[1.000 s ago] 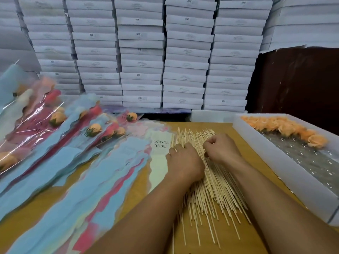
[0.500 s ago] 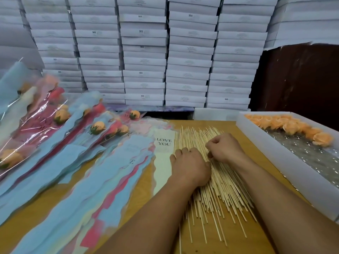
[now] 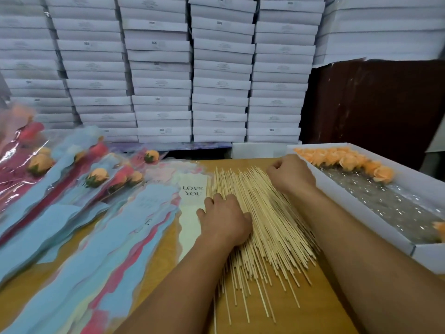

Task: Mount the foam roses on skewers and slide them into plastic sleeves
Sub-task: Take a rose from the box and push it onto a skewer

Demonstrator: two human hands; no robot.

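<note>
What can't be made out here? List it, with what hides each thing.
- Head view, left hand: its fingertips and palm face down on the skewers, so any grip on one is hidden.
- Head view, right hand: fingers curl under; whether they pinch a skewer is hidden.
- White tray: its near end is cut off by the right edge.
- Box labels: too small to read.
- Sleeved roses at far left: blurred and cut off.

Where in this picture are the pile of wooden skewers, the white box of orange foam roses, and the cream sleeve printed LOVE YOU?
pile of wooden skewers (image 3: 269, 213): head view, middle of the pile.
white box of orange foam roses (image 3: 356, 208): head view, near wall.
cream sleeve printed LOVE YOU (image 3: 191, 208): head view, below the lettering.
</note>
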